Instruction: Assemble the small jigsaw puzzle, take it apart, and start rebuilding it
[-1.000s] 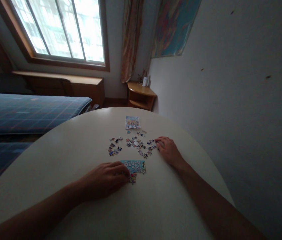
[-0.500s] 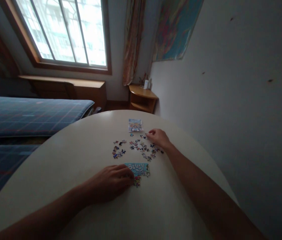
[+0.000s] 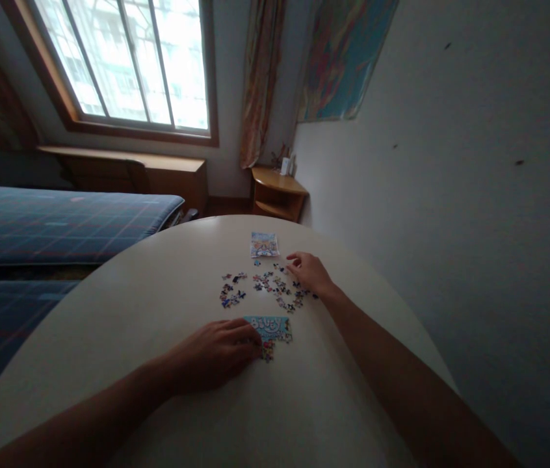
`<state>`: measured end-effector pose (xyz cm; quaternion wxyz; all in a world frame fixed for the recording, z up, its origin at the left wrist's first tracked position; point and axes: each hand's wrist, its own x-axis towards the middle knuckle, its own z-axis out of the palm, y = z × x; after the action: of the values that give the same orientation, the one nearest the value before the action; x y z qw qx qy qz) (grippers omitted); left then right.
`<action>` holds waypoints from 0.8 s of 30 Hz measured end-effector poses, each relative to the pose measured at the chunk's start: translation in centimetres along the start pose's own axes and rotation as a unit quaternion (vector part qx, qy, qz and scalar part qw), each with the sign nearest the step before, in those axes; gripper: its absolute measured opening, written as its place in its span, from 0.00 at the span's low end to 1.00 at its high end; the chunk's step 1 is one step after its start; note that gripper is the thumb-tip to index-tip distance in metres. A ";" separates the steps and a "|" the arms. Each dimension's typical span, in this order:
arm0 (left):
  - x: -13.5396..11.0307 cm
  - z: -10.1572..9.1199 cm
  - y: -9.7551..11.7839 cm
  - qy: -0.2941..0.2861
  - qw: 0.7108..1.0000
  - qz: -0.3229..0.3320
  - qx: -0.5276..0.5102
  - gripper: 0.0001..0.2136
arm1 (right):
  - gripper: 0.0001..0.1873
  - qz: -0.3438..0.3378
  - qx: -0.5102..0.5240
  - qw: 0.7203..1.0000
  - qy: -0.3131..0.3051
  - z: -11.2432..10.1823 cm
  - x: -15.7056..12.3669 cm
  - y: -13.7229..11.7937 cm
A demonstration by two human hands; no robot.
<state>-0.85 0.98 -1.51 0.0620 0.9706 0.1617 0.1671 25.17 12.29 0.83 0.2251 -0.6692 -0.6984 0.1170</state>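
Note:
A partly joined jigsaw puzzle [image 3: 270,327] with a light blue top strip and white lettering lies flat near the middle of the table. My left hand [image 3: 226,348] is closed over its left edge, fingers bent together and touching it; the fingertips and the part beneath are hidden. Farther out, my right hand [image 3: 308,270] hovers low by a few loose puzzle pieces [image 3: 279,267], thumb and forefinger apart, and I see nothing held between them. More pieces [image 3: 287,296] lie in a curved band just left of and below that hand.
Another cluster of loose pieces [image 3: 230,296] sits left of the middle. A small printed picture packet [image 3: 264,245] lies toward the far edge of the round white table [image 3: 158,292]. Beyond are a bed with a plaid mattress [image 3: 60,224], a corner shelf [image 3: 279,182] and a wall at right.
My right hand's fingers have parted slightly and shifted a little right, away from the small pieces near its fingertips. The left hand stays on the joined puzzle.

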 end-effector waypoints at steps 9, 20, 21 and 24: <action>0.3 -0.4 0.3 -0.005 1.000 -0.004 0.011 0.08 | 0.07 -0.007 0.235 0.967 -0.102 -1.6 -10.5 -1.6; 0.2 -0.3 0.4 -0.011 1.000 -0.009 0.016 0.07 | 0.06 -0.008 0.219 0.960 -0.174 -0.2 -14.7 -3.1; 0.1 -0.2 0.4 -0.014 1.000 -0.011 0.016 0.06 | 0.04 -0.008 0.214 0.961 -0.178 -0.2 -14.7 -3.2; 0.0 -0.1 0.3 -0.020 1.000 -0.012 0.016 0.06 | 0.04 -0.002 0.199 0.963 -0.181 -0.4 -14.8 -3.2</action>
<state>-0.75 0.71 -1.38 0.0518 0.9727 0.1743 0.1443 22.53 -2.60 0.34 0.2242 -0.5772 -0.6915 0.3721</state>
